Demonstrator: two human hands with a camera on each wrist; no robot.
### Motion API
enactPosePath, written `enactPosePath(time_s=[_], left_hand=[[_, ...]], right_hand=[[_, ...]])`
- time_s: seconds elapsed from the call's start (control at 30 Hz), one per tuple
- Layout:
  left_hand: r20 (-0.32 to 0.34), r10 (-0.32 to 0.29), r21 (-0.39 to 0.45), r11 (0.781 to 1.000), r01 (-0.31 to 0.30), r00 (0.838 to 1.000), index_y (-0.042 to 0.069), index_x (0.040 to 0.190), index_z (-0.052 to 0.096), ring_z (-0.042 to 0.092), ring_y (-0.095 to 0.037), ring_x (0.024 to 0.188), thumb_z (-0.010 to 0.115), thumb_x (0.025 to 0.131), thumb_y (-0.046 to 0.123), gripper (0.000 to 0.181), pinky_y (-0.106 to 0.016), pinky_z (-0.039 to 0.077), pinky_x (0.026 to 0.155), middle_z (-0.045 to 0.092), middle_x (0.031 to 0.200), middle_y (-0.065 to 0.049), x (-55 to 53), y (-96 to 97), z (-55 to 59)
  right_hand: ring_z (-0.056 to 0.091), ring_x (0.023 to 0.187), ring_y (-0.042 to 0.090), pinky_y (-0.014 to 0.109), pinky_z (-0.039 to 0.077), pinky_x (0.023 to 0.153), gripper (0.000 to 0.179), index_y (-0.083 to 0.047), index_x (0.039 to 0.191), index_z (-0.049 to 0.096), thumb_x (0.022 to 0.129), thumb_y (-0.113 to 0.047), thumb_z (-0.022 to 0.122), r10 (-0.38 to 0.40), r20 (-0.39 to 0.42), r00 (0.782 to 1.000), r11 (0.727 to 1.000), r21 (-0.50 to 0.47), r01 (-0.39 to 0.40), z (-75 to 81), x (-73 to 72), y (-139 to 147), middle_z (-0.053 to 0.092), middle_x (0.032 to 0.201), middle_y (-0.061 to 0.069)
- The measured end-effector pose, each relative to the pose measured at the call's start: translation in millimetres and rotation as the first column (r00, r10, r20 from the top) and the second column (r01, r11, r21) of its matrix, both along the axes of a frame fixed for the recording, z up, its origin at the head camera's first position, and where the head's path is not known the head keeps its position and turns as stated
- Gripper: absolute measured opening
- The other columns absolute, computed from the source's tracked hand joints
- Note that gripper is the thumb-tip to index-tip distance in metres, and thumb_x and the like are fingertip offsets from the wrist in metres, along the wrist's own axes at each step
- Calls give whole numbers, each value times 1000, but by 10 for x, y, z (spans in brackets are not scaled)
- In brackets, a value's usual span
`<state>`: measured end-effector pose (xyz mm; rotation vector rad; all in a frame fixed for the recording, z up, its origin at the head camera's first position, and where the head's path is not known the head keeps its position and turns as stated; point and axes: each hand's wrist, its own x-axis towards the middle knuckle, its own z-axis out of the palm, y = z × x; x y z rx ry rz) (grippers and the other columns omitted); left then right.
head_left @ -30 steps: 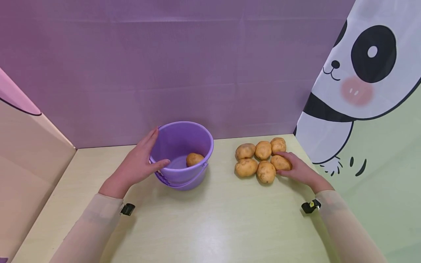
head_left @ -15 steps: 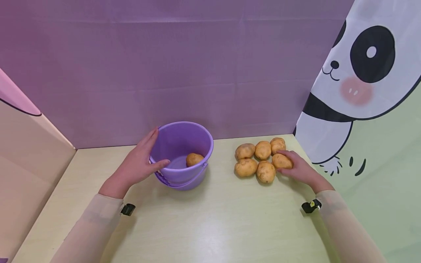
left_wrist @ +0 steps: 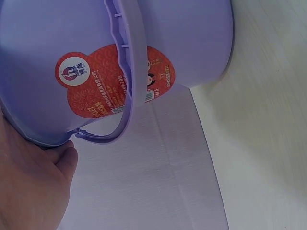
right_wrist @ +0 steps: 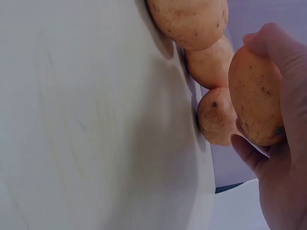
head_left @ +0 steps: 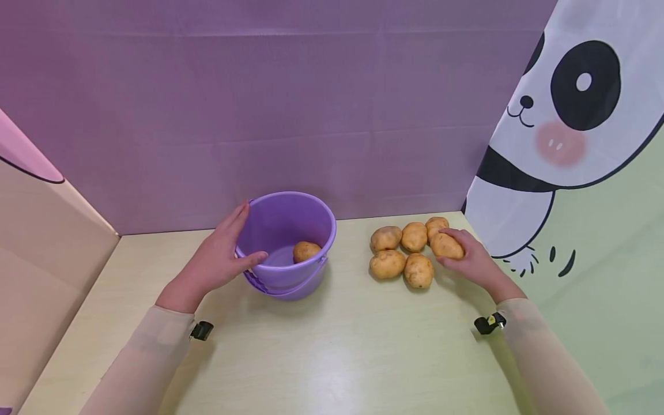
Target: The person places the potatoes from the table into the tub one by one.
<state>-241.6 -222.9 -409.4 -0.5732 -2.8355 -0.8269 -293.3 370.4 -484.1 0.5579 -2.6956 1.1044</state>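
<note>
A purple bucket point(head_left: 284, 282) stands upright on the table, one potato point(head_left: 306, 252) lying on its bottom. My left hand point(head_left: 220, 256) holds the bucket's left rim, thumb over the front edge and fingers spread toward the back. The left wrist view shows fingertips right under the rim, beside the handle joint. At the right, my right hand point(head_left: 474, 262) grips a potato point(right_wrist: 256, 96) between thumb and fingers. The right wrist view has it raised off the tabletop. Several more potatoes point(head_left: 387, 264) sit close together to its left, one point(head_left: 437, 225) partly behind the held one.
The pale tabletop point(head_left: 332, 351) extends in front of both hands. Behind it rises a purple wall covering point(head_left: 290, 115), and a panda-print sheet point(head_left: 560, 155) borders the right side. The bucket's handle point(left_wrist: 136, 52) hangs down against its labelled side.
My right hand has lifted one potato from the group and shifted it slightly back and to the right. The left hand and the bucket have stayed in place.
</note>
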Motion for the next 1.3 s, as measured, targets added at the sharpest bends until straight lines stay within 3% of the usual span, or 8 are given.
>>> enactPosePath(time_s=[0.23,0.63,0.83,1.1,1.3], left_hand=[[-32,-1,6,1000,2,999,3,177,12,20,-48,166,80,100,47,112,-73,27,127,14,184,-17,-19,9,-21],[-48,3,-4,1000,-4,999,1,176,15,22,-48,166,78,100,54,112,-73,28,127,16,184,-19,-22,11,-23],[-34,8,-5,1000,-8,999,3,177,13,22,-48,166,78,100,53,113,-73,28,127,15,184,-17,-21,14,-14],[-51,6,11,1000,-5,999,3,177,14,23,-49,165,80,100,49,112,-73,29,127,17,183,-19,-27,5,-37],[-64,-1,17,1000,2,998,2,177,15,23,-47,166,78,101,49,110,-72,29,127,17,184,-18,-20,4,-50]], right_hand=[[59,112,28,33,48,94,66,-5,151,62,91,-12,89,-2,-8,1000,1000,3,2,11,-50,-45,65,134,18],[58,122,24,20,44,102,62,-6,148,65,91,-7,89,63,-40,997,997,-41,-65,123,-128,-186,65,142,14],[58,132,29,30,44,109,64,-5,151,62,93,-11,89,90,14,996,994,-59,-89,258,-150,-325,64,147,16],[60,124,27,42,49,106,63,-7,150,63,93,-14,89,120,-4,993,992,-36,-120,404,-238,-515,65,143,13],[61,122,32,54,51,106,63,-10,152,62,95,-14,88,144,40,989,989,-27,-143,486,-260,-643,61,142,14]])
